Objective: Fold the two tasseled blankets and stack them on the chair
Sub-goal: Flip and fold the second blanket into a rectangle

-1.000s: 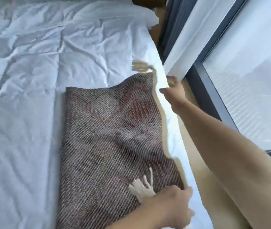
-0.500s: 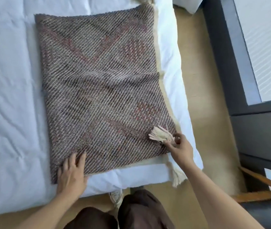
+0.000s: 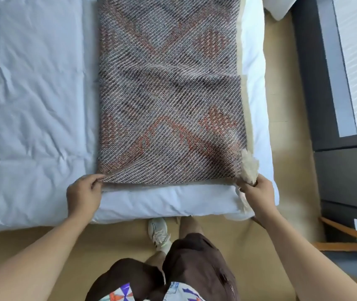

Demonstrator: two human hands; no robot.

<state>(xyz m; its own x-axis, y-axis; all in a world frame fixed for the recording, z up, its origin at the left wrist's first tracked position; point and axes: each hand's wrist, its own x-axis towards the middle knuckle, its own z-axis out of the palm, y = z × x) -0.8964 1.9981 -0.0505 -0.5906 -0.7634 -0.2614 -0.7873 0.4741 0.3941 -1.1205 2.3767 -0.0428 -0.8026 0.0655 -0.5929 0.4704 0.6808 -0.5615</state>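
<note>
A brown and grey woven blanket (image 3: 168, 90) with reddish pattern lies folded in a long rectangle on the white bed (image 3: 32, 94). My left hand (image 3: 84, 196) pinches its near left corner at the bed's edge. My right hand (image 3: 258, 194) grips the near right corner, where a cream tassel (image 3: 249, 166) sticks up above my fingers. A second tassel hangs down beside my right wrist. Only one blanket is in view.
The bed's near edge runs across the middle of the view, with tan floor (image 3: 281, 105) below and to the right. A dark window frame (image 3: 316, 83) stands at the right. Wooden chair parts (image 3: 347, 237) show at the lower right. My legs and a shoe (image 3: 158, 233) are below.
My view has dropped to look straight down at the bed's end. My left hand went from lying flat on the blanket to pinching its near left corner. My right hand now holds the right corner at the edge.
</note>
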